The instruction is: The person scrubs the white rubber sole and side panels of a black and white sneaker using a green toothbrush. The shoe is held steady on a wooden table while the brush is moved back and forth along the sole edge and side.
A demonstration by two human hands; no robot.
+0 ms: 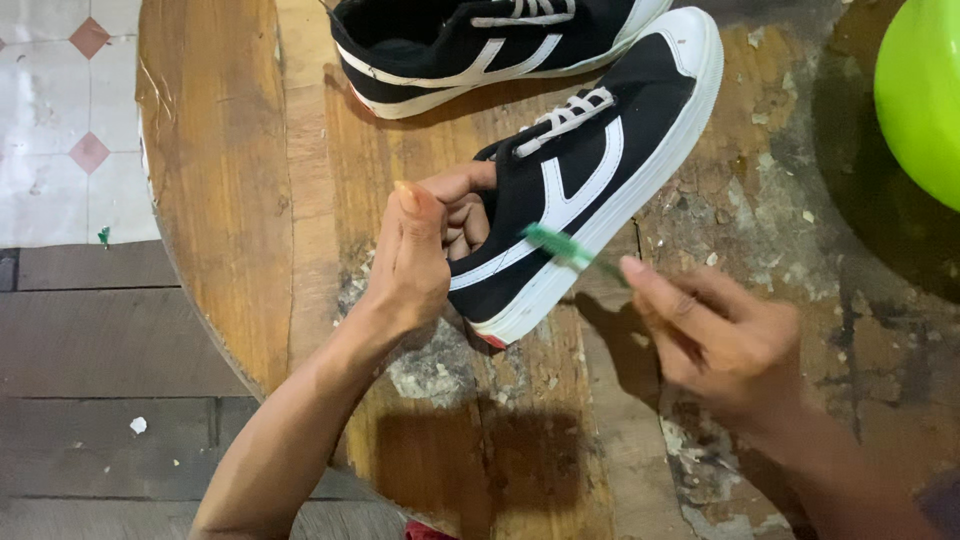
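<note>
Nearest the camera, the two bare forearms reach in over the worn round wooden bench (230, 150), whose top is flaked and stained with pale patches. The right hand (715, 335) pinches the handle of a thin green brush (565, 250) between thumb and fingertips; the brush head is blurred and lies against the white stripe on the side of the black canvas sneaker with white rubber sole (590, 180). The left hand (425, 250) is curled around that sneaker's heel, with its fingers tucked inside the opening, holding the shoe tilted on the bench. Farther off, a second black and white sneaker (480, 45) lies on the bench, just beside the first one's laces. At the far right edge sits a bright green plastic bowl (925, 90); its inside cannot be seen. Left of the bench are dark floor planks and pale tiles (60, 110).
</note>
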